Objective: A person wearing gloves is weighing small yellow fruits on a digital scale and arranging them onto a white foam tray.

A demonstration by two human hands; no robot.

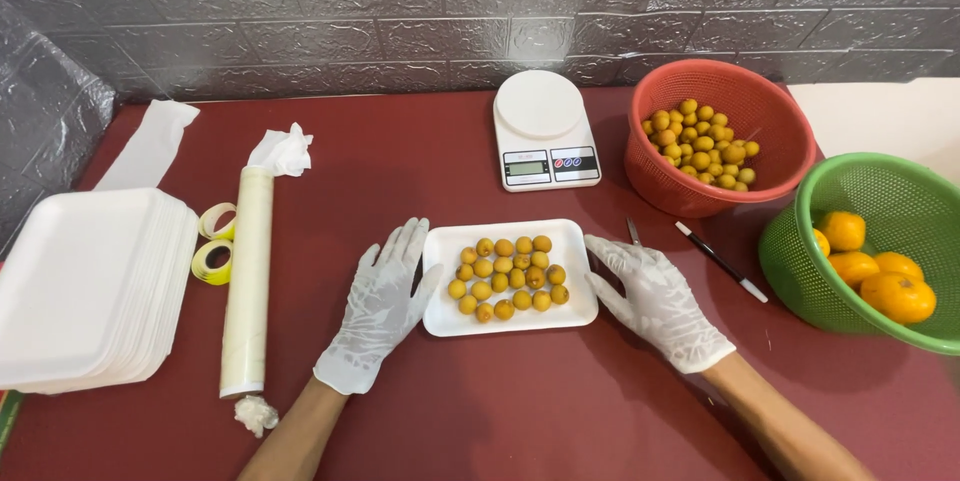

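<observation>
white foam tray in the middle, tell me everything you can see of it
The shallow white rectangular foam tray has rounded corners and a raised rim. It lies flat on the dark red table, below the white scale, holding small round yellow-orange fruits in rough rows. The gloved left hand and gloved right hand touch its short sides.

The scene is brightly and evenly lit from above. A pale glare patch sits on the grey embossed brick-pattern wall at the far side. The dark red surface shows soft, short shadows under the red plastic basket and green plastic basket. Focus is sharp throughout; straight edges bow slightly toward the corners.
</observation>
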